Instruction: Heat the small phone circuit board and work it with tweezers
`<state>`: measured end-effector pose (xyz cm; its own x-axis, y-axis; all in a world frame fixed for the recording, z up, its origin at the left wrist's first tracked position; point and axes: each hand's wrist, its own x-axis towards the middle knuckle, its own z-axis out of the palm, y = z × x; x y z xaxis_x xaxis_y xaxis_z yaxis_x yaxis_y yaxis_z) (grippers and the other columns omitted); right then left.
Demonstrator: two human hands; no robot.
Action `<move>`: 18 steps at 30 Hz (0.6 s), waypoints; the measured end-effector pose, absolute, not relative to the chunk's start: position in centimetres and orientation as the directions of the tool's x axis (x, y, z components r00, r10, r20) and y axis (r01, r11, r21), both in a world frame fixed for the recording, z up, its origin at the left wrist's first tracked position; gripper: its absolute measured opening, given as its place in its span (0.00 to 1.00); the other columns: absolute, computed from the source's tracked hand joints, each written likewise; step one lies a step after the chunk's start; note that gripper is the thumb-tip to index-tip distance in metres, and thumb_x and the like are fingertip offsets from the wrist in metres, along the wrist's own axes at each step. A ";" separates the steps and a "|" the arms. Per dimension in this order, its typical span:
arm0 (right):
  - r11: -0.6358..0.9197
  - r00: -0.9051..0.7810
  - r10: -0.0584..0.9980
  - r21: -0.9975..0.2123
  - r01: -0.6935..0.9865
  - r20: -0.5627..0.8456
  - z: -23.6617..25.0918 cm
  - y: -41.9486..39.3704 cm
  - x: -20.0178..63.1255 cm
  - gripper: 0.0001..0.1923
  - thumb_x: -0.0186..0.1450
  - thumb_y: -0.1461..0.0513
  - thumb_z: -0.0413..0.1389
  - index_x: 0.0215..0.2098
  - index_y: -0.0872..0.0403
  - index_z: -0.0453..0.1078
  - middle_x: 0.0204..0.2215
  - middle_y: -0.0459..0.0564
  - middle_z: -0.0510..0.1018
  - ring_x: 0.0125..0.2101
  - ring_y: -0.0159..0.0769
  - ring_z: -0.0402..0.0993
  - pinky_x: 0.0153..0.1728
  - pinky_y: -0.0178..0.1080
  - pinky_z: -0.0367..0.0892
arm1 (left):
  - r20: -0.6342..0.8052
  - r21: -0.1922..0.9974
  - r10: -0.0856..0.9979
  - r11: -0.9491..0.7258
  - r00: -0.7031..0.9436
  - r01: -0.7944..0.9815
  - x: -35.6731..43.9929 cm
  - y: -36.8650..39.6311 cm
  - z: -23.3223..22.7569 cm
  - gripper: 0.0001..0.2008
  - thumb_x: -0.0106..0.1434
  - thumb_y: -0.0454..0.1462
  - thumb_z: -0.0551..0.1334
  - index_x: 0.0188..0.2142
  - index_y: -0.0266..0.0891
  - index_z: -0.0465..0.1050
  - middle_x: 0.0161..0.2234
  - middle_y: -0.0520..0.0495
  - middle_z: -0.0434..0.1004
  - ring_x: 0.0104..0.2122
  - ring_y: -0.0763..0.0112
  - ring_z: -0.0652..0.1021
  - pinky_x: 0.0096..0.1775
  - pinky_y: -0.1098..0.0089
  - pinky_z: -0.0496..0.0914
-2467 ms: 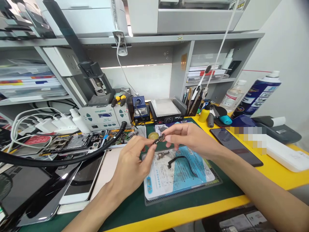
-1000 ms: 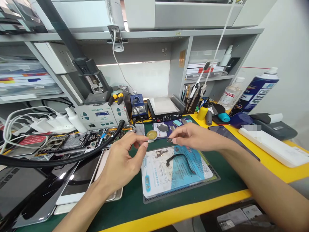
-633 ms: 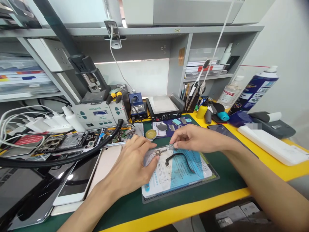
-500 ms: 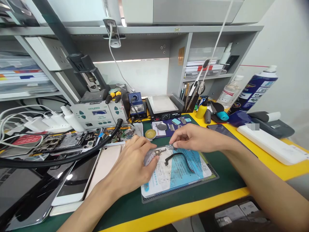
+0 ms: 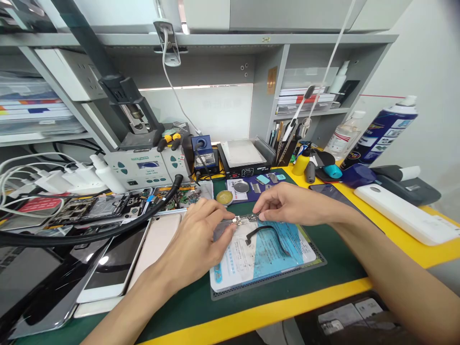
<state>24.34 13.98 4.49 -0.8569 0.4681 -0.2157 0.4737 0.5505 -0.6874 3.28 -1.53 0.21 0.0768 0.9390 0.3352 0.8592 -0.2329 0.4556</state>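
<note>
Both hands pinching the small metallic circuit board [image 5: 241, 220] at its ends, left hand [image 5: 196, 244] at 9 o'clock, right hand [image 5: 287, 205] at 3, over the blue-white work mat [image 5: 273, 254]; looking light, fragile, best gripped by edges.

A: What is the work carried on?

B: A yellow-edged bench [image 5: 424, 251], covered by a green mat [image 5: 334, 278].

A: What is laid on the mat?

B: A blue-and-white pad [image 5: 266, 258] at centre; phones [image 5: 111, 273] at the left.

A: And on the yellow surface?

B: A white slab [image 5: 402, 213], a dark phone [image 5: 328, 191] and a spray can [image 5: 381, 136].
</note>
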 end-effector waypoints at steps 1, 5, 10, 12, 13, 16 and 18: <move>0.550 -0.860 0.463 -0.691 0.469 -0.215 4.5 13.9 24.3 0.14 0.65 0.56 0.62 0.44 0.57 0.79 0.32 0.49 0.82 0.32 0.36 0.76 0.32 0.35 0.68 | 0.332 0.455 0.940 -0.235 0.081 0.859 3.3 -1.5 0.2 0.12 0.72 0.40 0.57 0.48 0.40 0.77 0.45 0.45 0.76 0.47 0.60 0.71 0.49 0.55 0.66; 0.581 -0.875 0.445 -0.681 0.445 -0.191 4.5 13.4 23.9 0.14 0.65 0.56 0.62 0.46 0.55 0.80 0.32 0.48 0.82 0.31 0.34 0.76 0.31 0.35 0.66 | 0.302 0.454 0.949 -0.228 0.092 0.861 3.3 -1.5 0.2 0.12 0.72 0.40 0.57 0.49 0.41 0.77 0.45 0.45 0.76 0.47 0.60 0.72 0.49 0.55 0.66; 0.628 -0.870 0.461 -0.629 0.457 -0.172 4.2 13.2 23.5 0.13 0.64 0.55 0.63 0.43 0.52 0.81 0.31 0.46 0.81 0.29 0.33 0.73 0.28 0.35 0.63 | 0.287 0.452 0.954 -0.212 0.084 0.866 3.3 -1.5 0.2 0.12 0.72 0.40 0.58 0.49 0.41 0.78 0.45 0.45 0.76 0.46 0.59 0.71 0.48 0.55 0.67; 0.647 -0.874 0.460 -0.615 0.451 -0.157 4.1 13.2 23.3 0.13 0.64 0.54 0.63 0.42 0.52 0.81 0.34 0.47 0.81 0.31 0.34 0.73 0.30 0.35 0.64 | 0.287 0.448 0.954 -0.213 0.086 0.869 3.3 -1.5 0.2 0.12 0.72 0.40 0.58 0.48 0.41 0.78 0.45 0.45 0.76 0.46 0.59 0.71 0.48 0.55 0.67; 0.652 -0.876 0.457 -0.612 0.448 -0.153 4.1 13.2 23.3 0.14 0.64 0.53 0.63 0.43 0.52 0.82 0.35 0.47 0.81 0.31 0.34 0.73 0.30 0.36 0.64 | 0.286 0.446 0.954 -0.214 0.088 0.869 3.3 -1.5 0.2 0.12 0.72 0.40 0.58 0.48 0.41 0.78 0.44 0.45 0.76 0.46 0.59 0.71 0.48 0.55 0.67; 0.655 -0.876 0.456 -0.606 0.451 -0.159 4.1 13.2 23.1 0.13 0.63 0.54 0.63 0.42 0.52 0.82 0.33 0.48 0.80 0.31 0.34 0.72 0.30 0.36 0.63 | 0.273 0.447 0.958 -0.210 0.091 0.869 3.3 -1.5 0.2 0.12 0.72 0.40 0.58 0.47 0.41 0.78 0.44 0.45 0.76 0.46 0.59 0.71 0.48 0.55 0.67; 0.647 -0.870 0.463 -0.605 0.464 -0.171 4.1 13.2 23.0 0.13 0.63 0.55 0.63 0.42 0.52 0.82 0.32 0.48 0.79 0.30 0.34 0.71 0.30 0.36 0.62 | 0.266 0.451 0.960 -0.207 0.091 0.868 3.3 -1.5 0.2 0.12 0.72 0.40 0.58 0.47 0.41 0.78 0.44 0.45 0.76 0.46 0.59 0.71 0.49 0.55 0.67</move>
